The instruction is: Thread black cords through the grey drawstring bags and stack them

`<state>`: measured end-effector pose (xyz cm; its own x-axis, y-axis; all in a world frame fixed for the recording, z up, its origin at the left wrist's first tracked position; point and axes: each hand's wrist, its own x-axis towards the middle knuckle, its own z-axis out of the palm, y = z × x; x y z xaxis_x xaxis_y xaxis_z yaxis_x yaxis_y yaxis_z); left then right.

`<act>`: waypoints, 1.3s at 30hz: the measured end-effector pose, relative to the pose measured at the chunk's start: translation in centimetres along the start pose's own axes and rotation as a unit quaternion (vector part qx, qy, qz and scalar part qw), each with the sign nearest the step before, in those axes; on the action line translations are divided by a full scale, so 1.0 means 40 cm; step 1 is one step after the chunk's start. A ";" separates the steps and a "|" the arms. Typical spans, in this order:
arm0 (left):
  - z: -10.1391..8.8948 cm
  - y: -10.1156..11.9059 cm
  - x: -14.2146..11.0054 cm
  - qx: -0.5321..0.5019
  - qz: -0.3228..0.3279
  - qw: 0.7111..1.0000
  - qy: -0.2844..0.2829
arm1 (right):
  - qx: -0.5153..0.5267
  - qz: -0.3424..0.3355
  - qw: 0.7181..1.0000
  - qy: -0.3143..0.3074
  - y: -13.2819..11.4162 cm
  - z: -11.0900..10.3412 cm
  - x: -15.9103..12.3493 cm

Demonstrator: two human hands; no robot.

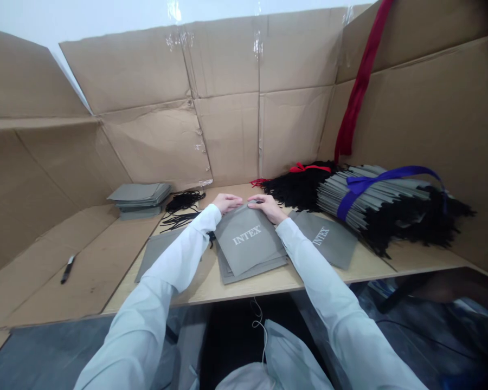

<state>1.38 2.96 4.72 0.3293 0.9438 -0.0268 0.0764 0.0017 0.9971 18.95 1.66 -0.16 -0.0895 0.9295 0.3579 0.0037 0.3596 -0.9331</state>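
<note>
A grey pouch (244,254) printed INTEX lies tilted on several other grey pouches in front of me. My left hand (226,203) is closed at the pouch's top left corner, its fingertips pinched together; whatever is between them is too small to make out. On the top edge, thumb and fingers of my right hand (268,209) pinch the pouch, close beside the left hand. To the right lies another INTEX pouch (333,241), and under my left forearm a plain grey piece (156,252) shows in part. Black cords (183,219) lie left of my left hand.
A stack of grey pouches (140,197) stands at the back left, with a black cord bundle (185,200) beside it. A marker (68,269) lies far left. At right are pouches tied with blue ribbon (384,181) and black cords (296,187) tied in red. Cardboard walls (228,130) surround the table.
</note>
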 end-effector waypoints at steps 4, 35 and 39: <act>-0.086 0.022 -0.026 0.034 0.017 0.997 0.071 | 0.018 0.034 0.996 0.082 0.007 -0.051 -0.005; -0.049 -0.123 -0.071 0.351 0.232 0.889 0.178 | 0.011 0.046 0.986 0.161 0.031 -0.130 -0.021; -0.047 -0.138 -0.055 0.110 0.158 0.966 0.173 | 0.018 0.050 0.984 0.170 0.030 -0.130 -0.023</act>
<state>-1.53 1.49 -0.61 0.0376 0.9398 0.3397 0.2337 -0.3388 0.9114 24.23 1.68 -1.44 0.2482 0.9360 0.2496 -0.0402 0.2674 -0.9627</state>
